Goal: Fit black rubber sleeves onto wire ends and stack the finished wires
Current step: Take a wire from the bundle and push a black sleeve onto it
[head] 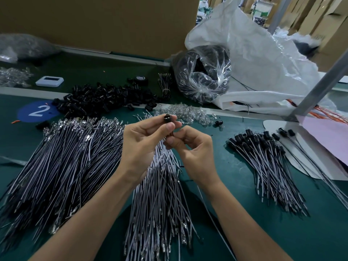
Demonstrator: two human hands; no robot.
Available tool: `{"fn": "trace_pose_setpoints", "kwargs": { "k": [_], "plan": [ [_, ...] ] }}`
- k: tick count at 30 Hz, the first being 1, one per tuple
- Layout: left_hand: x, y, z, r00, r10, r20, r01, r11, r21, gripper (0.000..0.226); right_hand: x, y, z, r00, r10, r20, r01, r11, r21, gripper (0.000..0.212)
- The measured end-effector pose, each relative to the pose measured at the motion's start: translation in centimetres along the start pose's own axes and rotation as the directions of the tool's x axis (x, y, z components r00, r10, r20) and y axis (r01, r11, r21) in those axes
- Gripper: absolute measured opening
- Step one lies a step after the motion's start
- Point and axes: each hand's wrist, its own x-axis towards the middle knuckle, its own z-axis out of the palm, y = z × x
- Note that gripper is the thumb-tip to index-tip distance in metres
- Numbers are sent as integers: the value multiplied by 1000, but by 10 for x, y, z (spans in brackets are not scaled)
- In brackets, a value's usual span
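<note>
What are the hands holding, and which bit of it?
The left hand pinches a black rubber sleeve by its sides, between thumb and fingertips. The right hand pinches the wire just below the sleeve.

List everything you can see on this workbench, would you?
black rubber sleeve: one, black, held up at centre
loose sleeves: one heap, black, far left-centre
bare wires: two piles, grey, left and centre
finished wires: one pile, grey with black ends, right
clear small parts: one heap, transparent, far centre
sack: one, white, far right
clear bag: one, black contents, beside sack
table: one, green, underneath
left hand: one, pinching the sleeve
right hand: one, pinching a wire under it
</note>
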Motion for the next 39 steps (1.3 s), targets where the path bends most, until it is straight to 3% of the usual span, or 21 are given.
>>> {"fn": "trace_pose_setpoints", "kwargs": {
  "k": [11,20,25,30,33,34,36,39],
  "plan": [
    [-2,1,3,996,-78,-40,75,994,-85,14,-1,2,4,997,71,32,-73,995,70,15],
    [0,2,2,992,-80,-96,75,995,-61,13,-5,0,7,999,52,4,-52,998,-30,16],
    [2,5,-1,971,-151,-184,136,987,-91,17,-1,-7,9,994,91,60,-82,987,-136,12],
    [4,5,-5,963,-150,-224,125,985,-122,18,1,-12,10,959,245,140,-227,965,-130,15],
    [8,5,-12,936,-221,-273,163,962,-221,19,6,-18,4,899,322,296,-296,946,-131,15],
    [10,4,-15,921,-250,-299,179,953,-245,20,10,-17,-1,882,342,325,-299,938,-174,23],
    [12,3,-18,900,-301,-315,230,942,-242,23,25,-10,-16,915,330,231,-232,901,-368,27],
    [11,-1,-17,888,-377,-265,339,924,-178,33,57,12,-37,969,247,-1,-174,682,-710,20]
  ]
}}
